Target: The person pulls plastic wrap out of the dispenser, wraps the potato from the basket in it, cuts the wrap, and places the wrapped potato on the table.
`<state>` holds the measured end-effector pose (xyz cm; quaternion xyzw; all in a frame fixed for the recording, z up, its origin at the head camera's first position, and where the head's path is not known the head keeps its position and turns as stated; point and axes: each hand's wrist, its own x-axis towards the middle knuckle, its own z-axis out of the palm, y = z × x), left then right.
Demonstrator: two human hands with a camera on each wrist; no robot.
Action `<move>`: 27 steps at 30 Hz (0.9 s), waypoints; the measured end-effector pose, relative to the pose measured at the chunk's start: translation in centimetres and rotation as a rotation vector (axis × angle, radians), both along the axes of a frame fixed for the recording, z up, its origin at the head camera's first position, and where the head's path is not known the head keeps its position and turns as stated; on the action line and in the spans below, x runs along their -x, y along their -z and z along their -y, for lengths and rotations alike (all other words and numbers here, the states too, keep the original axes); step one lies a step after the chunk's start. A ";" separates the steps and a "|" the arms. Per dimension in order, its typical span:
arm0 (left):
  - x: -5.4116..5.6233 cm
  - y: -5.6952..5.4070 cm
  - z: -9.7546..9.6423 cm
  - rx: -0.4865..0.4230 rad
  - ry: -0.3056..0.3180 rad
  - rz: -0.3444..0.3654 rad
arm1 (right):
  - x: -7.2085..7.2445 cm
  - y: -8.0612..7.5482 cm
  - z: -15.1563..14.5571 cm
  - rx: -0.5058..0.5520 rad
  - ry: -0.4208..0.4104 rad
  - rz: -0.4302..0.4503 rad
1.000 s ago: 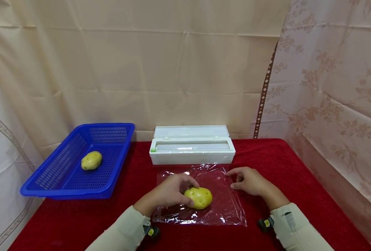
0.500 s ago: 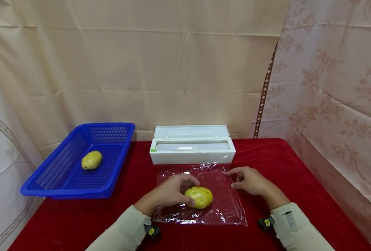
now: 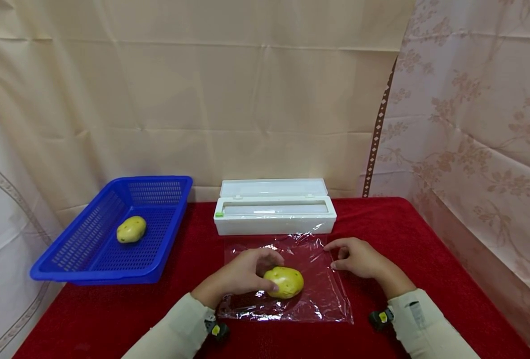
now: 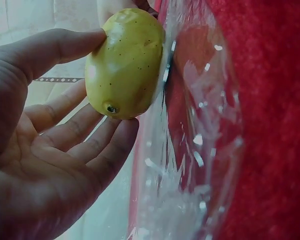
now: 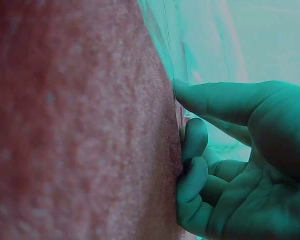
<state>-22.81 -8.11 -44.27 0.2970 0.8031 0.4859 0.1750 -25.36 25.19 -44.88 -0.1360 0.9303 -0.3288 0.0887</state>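
Observation:
A yellow potato (image 3: 288, 283) lies on a sheet of clear plastic wrap (image 3: 315, 299) spread over the red tablecloth. My left hand (image 3: 244, 275) holds the potato from its left side, thumb at the near side and fingers at the far side. In the left wrist view, the thumb tip touches the potato (image 4: 125, 70) and the fingers curve behind it. My right hand (image 3: 358, 259) rests at the wrap's right edge, with the index finger stretched out onto the film and the thumb tip at its border. The other fingers are curled against the cloth in the right wrist view.
Behind the wrap stands a white plastic-wrap dispenser box (image 3: 273, 227) with its lid raised and a roll inside. A blue perforated basket (image 3: 168, 239) at the left holds another potato (image 3: 131, 229). Curtains hang behind the table and at both sides.
Fresh creases show in the wrap beside my right index finger, and the right hand has shifted very slightly to the right. My left hand and the potato stay almost still.

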 end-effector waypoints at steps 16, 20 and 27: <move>0.0 -0.9 0.6 0.089 -0.022 -0.054 | 0.8 0.1 -1.4 0.143 -0.036 0.019; 0.0 -1.8 1.1 0.098 -0.034 -0.069 | 0.7 -0.7 -1.9 0.113 -0.048 0.027; -0.2 -2.7 2.7 0.214 -0.064 -0.194 | -1.1 -3.6 -0.7 -0.023 -0.209 0.015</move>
